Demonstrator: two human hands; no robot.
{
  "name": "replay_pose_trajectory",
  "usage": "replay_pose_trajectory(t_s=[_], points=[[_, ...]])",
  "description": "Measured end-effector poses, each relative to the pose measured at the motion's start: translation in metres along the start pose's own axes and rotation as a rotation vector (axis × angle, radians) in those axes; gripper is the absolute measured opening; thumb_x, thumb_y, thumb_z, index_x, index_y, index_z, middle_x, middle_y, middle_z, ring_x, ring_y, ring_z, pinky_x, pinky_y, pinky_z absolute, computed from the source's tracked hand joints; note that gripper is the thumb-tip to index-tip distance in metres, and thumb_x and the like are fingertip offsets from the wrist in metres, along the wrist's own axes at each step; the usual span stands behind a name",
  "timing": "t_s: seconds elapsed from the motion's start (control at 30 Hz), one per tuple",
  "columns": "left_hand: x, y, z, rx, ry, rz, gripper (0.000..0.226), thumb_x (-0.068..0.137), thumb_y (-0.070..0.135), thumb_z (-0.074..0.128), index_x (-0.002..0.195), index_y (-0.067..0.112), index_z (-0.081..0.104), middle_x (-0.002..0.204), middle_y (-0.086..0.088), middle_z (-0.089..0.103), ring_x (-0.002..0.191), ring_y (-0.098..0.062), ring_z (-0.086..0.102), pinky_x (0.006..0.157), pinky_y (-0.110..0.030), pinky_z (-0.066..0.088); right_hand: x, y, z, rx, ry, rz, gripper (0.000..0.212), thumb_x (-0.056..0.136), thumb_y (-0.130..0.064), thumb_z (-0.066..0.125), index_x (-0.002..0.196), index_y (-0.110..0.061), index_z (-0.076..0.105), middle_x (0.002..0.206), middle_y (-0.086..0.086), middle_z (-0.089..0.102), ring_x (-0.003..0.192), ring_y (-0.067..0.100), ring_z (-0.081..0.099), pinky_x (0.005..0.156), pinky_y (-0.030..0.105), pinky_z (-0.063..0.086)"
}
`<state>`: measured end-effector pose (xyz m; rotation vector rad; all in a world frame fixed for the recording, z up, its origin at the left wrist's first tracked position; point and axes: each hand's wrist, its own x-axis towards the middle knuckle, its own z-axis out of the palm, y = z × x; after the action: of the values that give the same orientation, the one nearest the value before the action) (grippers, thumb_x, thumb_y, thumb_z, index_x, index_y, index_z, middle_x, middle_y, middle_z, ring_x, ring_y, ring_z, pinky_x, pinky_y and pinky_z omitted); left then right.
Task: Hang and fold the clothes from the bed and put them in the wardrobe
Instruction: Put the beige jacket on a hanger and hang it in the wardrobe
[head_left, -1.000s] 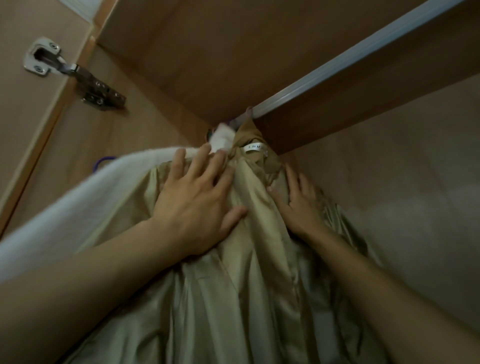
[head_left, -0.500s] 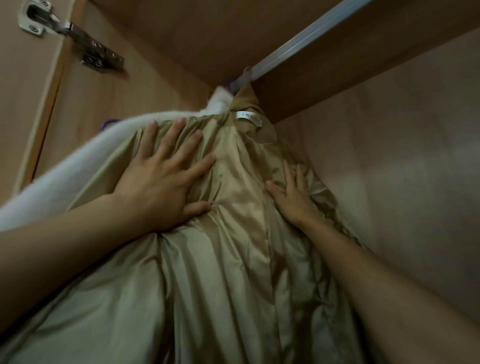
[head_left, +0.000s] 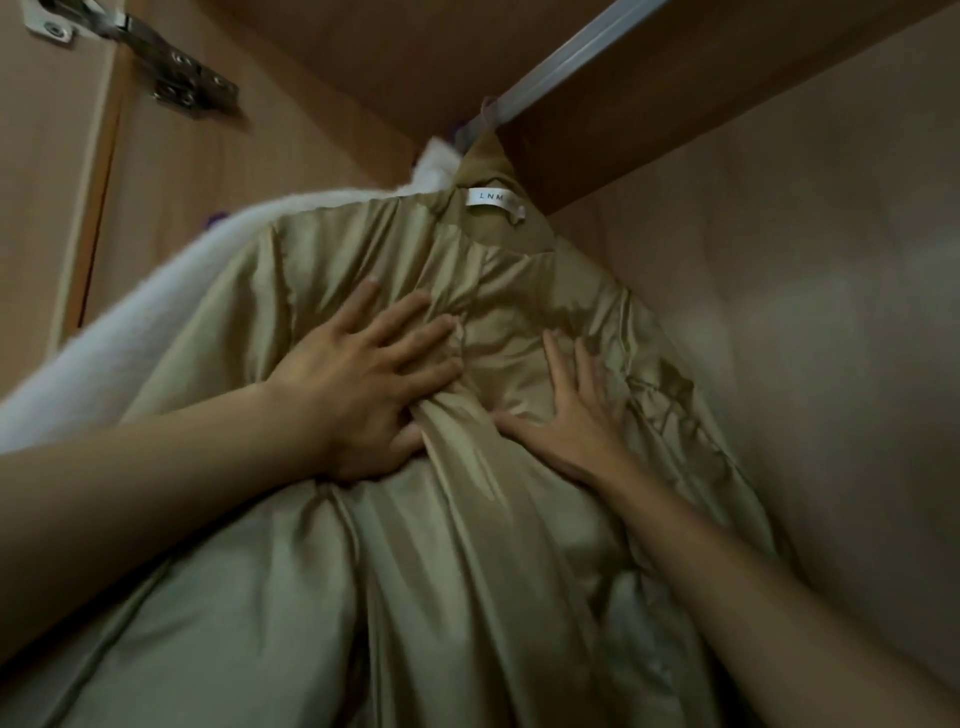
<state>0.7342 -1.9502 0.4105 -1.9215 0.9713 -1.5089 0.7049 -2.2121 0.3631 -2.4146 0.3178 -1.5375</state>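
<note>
Nearest, both hands lie flat with fingers spread on the olive satin-lined coat (head_left: 415, 571) hanging inside the wardrobe (head_left: 805, 260). The left hand (head_left: 358, 384) presses the lining, with a fold bunched against its thumb. The right hand (head_left: 576, 415) presses just beside it, gripping nothing. Left of the left hand hangs a white fluffy garment (head_left: 130, 322), touching the coat. Above the fingertips is the coat's white label (head_left: 491, 199), then the rail (head_left: 561, 57) that carries both. Far left sits a door hinge (head_left: 176, 78).

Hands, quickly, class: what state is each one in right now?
Left hand: open, fingers spread, pressing on the coat.
Right hand: open, flat on the coat.
</note>
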Motion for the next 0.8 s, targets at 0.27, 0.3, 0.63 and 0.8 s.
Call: replay_pose_trajectory(t_s=[0.27,0.3,0.63,0.8], points=[[-0.048,0.030,0.002,-0.194,-0.013,0.016,0.080,0.080,0.071,0.006,0.155,0.044,0.014,0.166,-0.010,-0.003,0.151,-0.036,-0.012,0.118,-0.061,-0.008,-0.033,0.021,0.014,-0.137,0.000,0.062,0.098,0.069,-0.094,0.021,0.148,-0.050,-0.014,0.163,-0.004,-0.017,0.150,0.021,-0.017,0.117,0.057,-0.010],[-0.057,0.035,0.000,-0.211,-0.026,0.022,0.079,0.083,0.074,0.007,0.156,0.043,0.011,0.166,-0.009,-0.006,0.151,-0.036,-0.015,0.118,-0.060,-0.009,-0.042,0.022,0.013,-0.144,-0.016,0.067,0.094,0.071,-0.093,0.021,0.148,-0.050,-0.015,0.163,-0.004,-0.017,0.150,0.021,-0.017,0.117,0.057,-0.009],[-0.128,0.062,0.001,-0.204,-0.050,0.064,0.091,0.078,0.091,0.017,0.152,0.040,0.032,0.164,-0.012,0.015,0.152,-0.039,-0.001,0.118,-0.062,-0.001,-0.156,0.032,0.022,-0.148,-0.201,0.136,0.090,0.081,-0.084,0.029,0.151,-0.045,-0.011,0.164,-0.001,-0.013,0.151,0.022,-0.008,0.120,0.053,0.005],[-0.139,0.080,-0.007,-0.215,-0.023,0.034,0.092,0.078,0.090,0.012,0.155,0.040,0.020,0.166,-0.009,0.004,0.151,-0.036,-0.014,0.117,-0.061,-0.009,-0.190,0.021,0.012,-0.001,-0.187,0.152,0.084,0.086,-0.076,0.038,0.153,-0.045,-0.003,0.165,-0.003,-0.005,0.151,0.020,-0.002,0.122,0.045,0.009]])
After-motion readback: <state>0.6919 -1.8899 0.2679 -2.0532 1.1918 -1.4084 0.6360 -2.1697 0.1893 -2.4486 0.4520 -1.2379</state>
